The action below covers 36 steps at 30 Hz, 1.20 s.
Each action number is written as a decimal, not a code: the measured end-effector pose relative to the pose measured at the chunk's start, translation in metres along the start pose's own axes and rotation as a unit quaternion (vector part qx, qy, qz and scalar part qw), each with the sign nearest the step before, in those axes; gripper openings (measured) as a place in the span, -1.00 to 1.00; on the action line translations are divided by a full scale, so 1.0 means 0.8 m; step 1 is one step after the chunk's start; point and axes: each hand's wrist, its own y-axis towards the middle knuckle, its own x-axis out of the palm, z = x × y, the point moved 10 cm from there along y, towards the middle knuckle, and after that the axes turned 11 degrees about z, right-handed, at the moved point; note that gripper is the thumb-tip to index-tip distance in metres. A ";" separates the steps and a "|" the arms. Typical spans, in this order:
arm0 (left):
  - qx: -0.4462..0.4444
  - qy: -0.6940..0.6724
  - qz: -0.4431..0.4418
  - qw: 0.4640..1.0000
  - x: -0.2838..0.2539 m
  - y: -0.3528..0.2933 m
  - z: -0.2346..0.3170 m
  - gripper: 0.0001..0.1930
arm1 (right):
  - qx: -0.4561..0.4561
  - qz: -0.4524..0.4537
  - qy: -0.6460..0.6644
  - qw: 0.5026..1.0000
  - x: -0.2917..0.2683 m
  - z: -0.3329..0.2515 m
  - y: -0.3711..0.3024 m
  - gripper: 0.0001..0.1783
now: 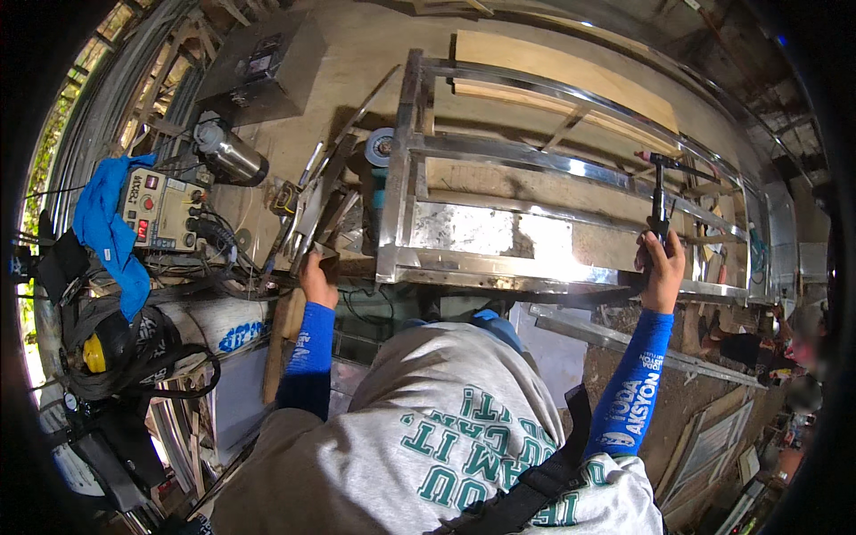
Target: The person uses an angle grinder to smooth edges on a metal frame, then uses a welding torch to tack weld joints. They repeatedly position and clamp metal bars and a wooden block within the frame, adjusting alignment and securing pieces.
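Observation:
In my right hand [662, 267] is a black welding torch [659, 192], its fingers closed round the handle. The torch's pink nozzle points left, above the right part of a shiny metal frame [526, 160] of square tubes lying on the table. My left hand [317, 280] is at the table's near edge, left of the frame, with its fingers curled beside a pile of metal strips [334, 192]. What the fingers hold, if anything, is too small to tell. An angle grinder [378, 165] with a round disc lies between the strips and the frame.
A welding machine [160, 209] with red displays stands at left, a blue cloth [111, 227] draped over it. Behind it are a metal tumbler [239, 156] and a grey metal box [267, 71]. Wooden board [553, 67] lies beyond the frame. Cables [178, 343] hang at left.

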 end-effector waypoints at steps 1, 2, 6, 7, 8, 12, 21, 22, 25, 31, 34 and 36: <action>-0.005 -0.007 0.010 1.000 -0.003 -0.001 0.000 -0.82 | -0.009 -0.005 -0.010 1.000 0.004 -0.005 -0.001 -0.82; 0.060 0.035 -0.026 0.997 0.013 -0.012 0.019 -0.78 | -0.010 -0.010 -0.016 1.000 0.001 -0.001 0.000 -0.82; 0.076 0.029 -0.043 0.996 0.051 -0.043 0.041 -0.68 | -0.003 -0.026 -0.054 0.998 0.008 -0.003 -0.001 -0.85; 0.094 0.053 -0.025 0.994 0.047 -0.042 0.048 -0.67 | 0.003 -0.019 -0.056 0.998 0.009 0.002 -0.002 -0.83; 0.111 0.072 -0.008 0.991 0.049 -0.042 0.053 -0.65 | 0.004 -0.030 -0.060 0.998 0.010 0.009 0.001 -0.82; 0.139 0.021 -0.069 0.988 0.081 -0.058 0.083 -0.60 | 0.014 -0.046 -0.090 0.995 0.006 0.022 0.013 -0.73; 0.298 0.021 -0.035 0.954 0.088 -0.150 0.165 -0.74 | 0.042 -0.070 -0.018 0.997 0.003 0.016 0.010 -0.46; 0.298 0.023 -0.028 0.954 0.081 -0.156 0.162 -0.74 | 0.042 -0.081 0.006 0.996 0.003 0.015 0.016 -0.47; 0.254 0.025 0.065 0.965 0.023 -0.160 0.132 -0.69 | -0.001 -0.115 -0.024 0.993 -0.005 0.015 0.029 -0.49; 0.117 -0.028 0.213 0.970 -0.119 -0.201 -0.020 -0.70 | -0.042 -0.161 -0.077 0.983 -0.038 -0.007 0.064 -0.57; 0.016 -0.082 0.243 0.966 -0.126 -0.242 -0.076 -0.67 | -0.077 -0.167 -0.072 0.980 -0.068 -0.007 0.075 -0.68; 0.036 -0.092 0.234 0.967 -0.129 -0.243 -0.089 -0.62 | -0.082 -0.179 -0.091 0.976 -0.081 -0.014 0.072 -0.74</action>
